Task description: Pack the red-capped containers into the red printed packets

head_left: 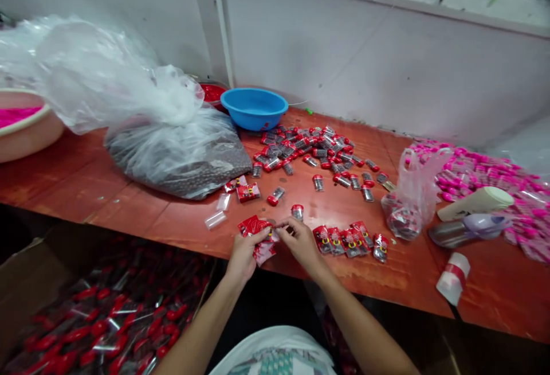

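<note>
Head | red packets (250,226) pinched in left fingers (261,234) | right fingers (289,227) bunched at packets' edge, grip unclear

The bare forearms (358,317) are slanting inward, the left hand (248,249) gripping thumb uppermost, the right hand (299,242) curling close beside it.

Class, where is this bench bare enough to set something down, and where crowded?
Free: between cream basin and dark-filled bag; between the red packet row and white roll. Crowded: before the blue basin (red-capped containers); far right (pink items).
</note>
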`<move>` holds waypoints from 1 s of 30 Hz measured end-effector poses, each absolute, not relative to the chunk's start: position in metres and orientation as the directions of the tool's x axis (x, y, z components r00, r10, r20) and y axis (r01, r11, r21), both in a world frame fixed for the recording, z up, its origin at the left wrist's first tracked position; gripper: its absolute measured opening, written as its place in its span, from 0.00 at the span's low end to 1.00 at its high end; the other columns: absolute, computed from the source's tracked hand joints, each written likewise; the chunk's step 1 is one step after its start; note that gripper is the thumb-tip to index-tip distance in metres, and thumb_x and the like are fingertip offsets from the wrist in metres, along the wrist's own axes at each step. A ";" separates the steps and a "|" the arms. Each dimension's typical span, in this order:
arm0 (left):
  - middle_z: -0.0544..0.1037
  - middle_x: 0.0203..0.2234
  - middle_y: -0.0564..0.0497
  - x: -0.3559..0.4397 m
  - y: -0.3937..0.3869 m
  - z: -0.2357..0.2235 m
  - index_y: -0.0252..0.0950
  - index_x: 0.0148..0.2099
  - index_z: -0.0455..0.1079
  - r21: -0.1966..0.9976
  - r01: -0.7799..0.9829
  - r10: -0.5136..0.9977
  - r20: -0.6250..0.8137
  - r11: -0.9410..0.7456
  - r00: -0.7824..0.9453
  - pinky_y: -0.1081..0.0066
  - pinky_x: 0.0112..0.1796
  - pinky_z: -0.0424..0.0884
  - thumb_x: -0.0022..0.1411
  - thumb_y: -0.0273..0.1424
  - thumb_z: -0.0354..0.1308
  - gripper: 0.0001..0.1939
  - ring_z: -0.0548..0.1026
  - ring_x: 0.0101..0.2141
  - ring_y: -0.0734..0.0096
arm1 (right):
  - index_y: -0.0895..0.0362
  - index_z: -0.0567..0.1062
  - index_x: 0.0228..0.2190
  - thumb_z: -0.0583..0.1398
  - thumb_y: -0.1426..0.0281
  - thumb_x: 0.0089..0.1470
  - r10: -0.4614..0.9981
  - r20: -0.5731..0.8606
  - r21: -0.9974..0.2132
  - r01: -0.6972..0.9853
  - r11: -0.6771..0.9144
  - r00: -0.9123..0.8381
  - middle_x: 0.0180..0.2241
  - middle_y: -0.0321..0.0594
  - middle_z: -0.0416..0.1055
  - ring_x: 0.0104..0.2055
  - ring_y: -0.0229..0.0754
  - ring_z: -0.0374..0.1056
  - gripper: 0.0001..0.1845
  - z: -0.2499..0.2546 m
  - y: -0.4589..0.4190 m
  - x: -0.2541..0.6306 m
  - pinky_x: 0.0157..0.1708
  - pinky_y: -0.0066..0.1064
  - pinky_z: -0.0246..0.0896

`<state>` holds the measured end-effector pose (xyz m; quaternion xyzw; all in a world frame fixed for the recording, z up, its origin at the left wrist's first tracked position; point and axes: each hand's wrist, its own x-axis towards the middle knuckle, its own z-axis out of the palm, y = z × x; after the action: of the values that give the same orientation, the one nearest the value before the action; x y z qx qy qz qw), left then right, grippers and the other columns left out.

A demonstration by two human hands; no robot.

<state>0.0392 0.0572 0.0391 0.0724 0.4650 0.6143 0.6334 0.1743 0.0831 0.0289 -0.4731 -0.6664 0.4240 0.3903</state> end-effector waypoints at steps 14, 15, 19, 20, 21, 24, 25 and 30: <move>0.79 0.24 0.50 0.032 0.064 0.029 0.30 0.30 0.74 0.559 -0.797 0.801 -0.573 0.227 -0.174 0.75 0.25 0.73 0.41 0.21 0.68 0.10 0.75 0.22 0.74 | 0.56 0.72 0.44 0.60 0.63 0.55 0.988 -0.009 -0.338 0.930 0.144 -0.156 0.37 0.50 0.70 0.36 0.46 0.69 0.16 0.024 0.126 0.199 0.35 0.33 0.59; 0.78 0.23 0.50 0.033 0.064 0.031 0.30 0.30 0.74 0.554 -0.797 0.799 -0.579 0.240 -0.162 0.76 0.23 0.72 0.42 0.21 0.68 0.09 0.75 0.21 0.74 | 0.55 0.72 0.45 0.60 0.64 0.54 0.979 -0.020 -0.346 0.921 0.182 -0.201 0.38 0.49 0.70 0.36 0.46 0.69 0.17 0.022 0.124 0.197 0.35 0.33 0.59; 0.78 0.21 0.51 0.035 0.062 0.035 0.30 0.28 0.73 0.571 -0.790 0.789 -0.581 0.222 -0.199 0.76 0.21 0.71 0.43 0.21 0.67 0.08 0.73 0.19 0.75 | 0.55 0.73 0.41 0.63 0.63 0.50 0.967 0.009 -0.579 0.787 0.211 -0.253 0.37 0.44 0.71 0.37 0.45 0.68 0.16 0.011 0.105 0.189 0.37 0.33 0.60; 0.78 0.21 0.51 0.035 0.062 0.035 0.30 0.28 0.73 0.578 -0.786 0.786 -0.581 0.218 -0.209 0.76 0.21 0.71 0.43 0.21 0.68 0.08 0.73 0.19 0.76 | 0.55 0.73 0.39 0.62 0.62 0.50 0.975 0.019 -0.678 0.714 0.175 -0.222 0.36 0.42 0.71 0.36 0.44 0.68 0.15 0.009 0.099 0.188 0.36 0.33 0.61; 0.78 0.21 0.51 0.035 0.061 0.036 0.30 0.28 0.73 0.585 -0.782 0.785 -0.581 0.218 -0.216 0.76 0.20 0.71 0.42 0.22 0.68 0.08 0.73 0.18 0.76 | 0.55 0.73 0.39 0.61 0.61 0.51 0.983 0.020 -0.780 0.613 0.128 -0.181 0.35 0.41 0.71 0.35 0.43 0.68 0.15 0.008 0.092 0.187 0.35 0.32 0.61; 0.78 0.21 0.52 0.036 0.059 0.037 0.30 0.28 0.73 0.598 -0.767 0.790 -0.575 0.231 -0.211 0.76 0.20 0.70 0.42 0.25 0.70 0.10 0.73 0.18 0.76 | 0.54 0.69 0.42 0.58 0.58 0.53 0.996 -0.026 -0.973 0.230 -0.005 -0.089 0.31 0.36 0.71 0.29 0.38 0.67 0.17 0.015 0.070 0.187 0.28 0.27 0.61; 0.78 0.22 0.51 0.037 0.058 0.038 0.31 0.29 0.73 0.600 -0.765 0.793 -0.573 0.236 -0.205 0.76 0.20 0.71 0.41 0.25 0.70 0.10 0.73 0.19 0.76 | 0.54 0.68 0.43 0.58 0.58 0.54 0.996 -0.037 -0.991 0.134 -0.026 -0.081 0.30 0.34 0.70 0.27 0.37 0.66 0.17 0.020 0.063 0.187 0.26 0.26 0.60; 0.79 0.24 0.52 0.048 0.054 0.041 0.31 0.32 0.74 0.624 -0.737 0.816 -0.550 0.261 -0.177 0.76 0.20 0.70 0.40 0.27 0.71 0.13 0.73 0.20 0.76 | 0.53 0.71 0.42 0.61 0.61 0.51 0.999 0.021 -0.997 0.071 0.024 -0.038 0.29 0.33 0.68 0.27 0.36 0.63 0.16 0.042 0.042 0.188 0.27 0.26 0.61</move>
<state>0.0483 0.0545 0.0415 0.0421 0.4698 0.6065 0.6400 0.1876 0.0422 0.0415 -0.5027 -0.5323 0.4853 0.4780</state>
